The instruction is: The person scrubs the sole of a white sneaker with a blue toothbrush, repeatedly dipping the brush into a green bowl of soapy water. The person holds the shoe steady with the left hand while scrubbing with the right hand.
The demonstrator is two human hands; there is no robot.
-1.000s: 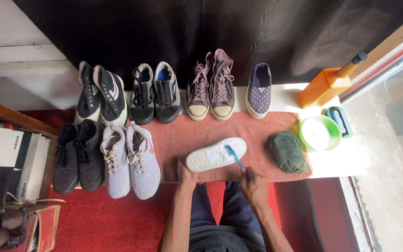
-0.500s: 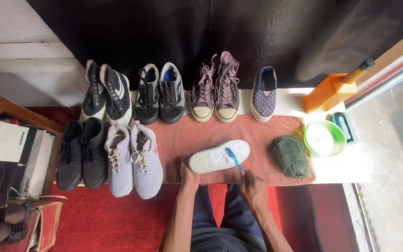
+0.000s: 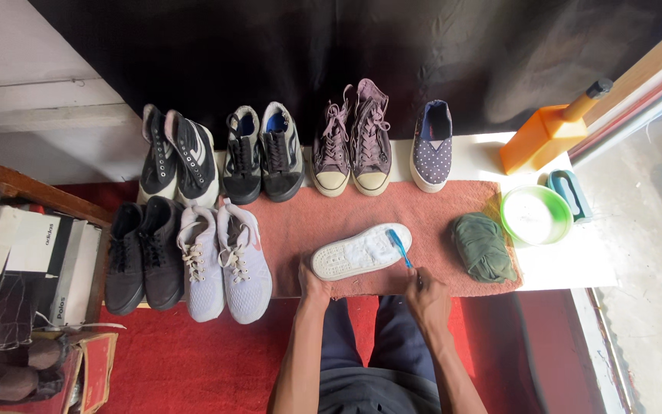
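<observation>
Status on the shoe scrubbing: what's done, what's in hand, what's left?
Done: nothing clearly finished; foam covers only the sole's right end. In hand: left hand steadies the white shoe, sole up on the towel; right hand works a blue toothbrush on it. Left: the rest of that sole. The lined-up pairs show no foam, and I can't tell clean from dirty. Green bowl and rag sit at right.

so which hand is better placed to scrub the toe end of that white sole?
Right, probably. The right hand already holds the blue toothbrush, its head resting on the upturned white shoe near that end. The left hand grips the shoe's opposite end, steadying it.
</observation>
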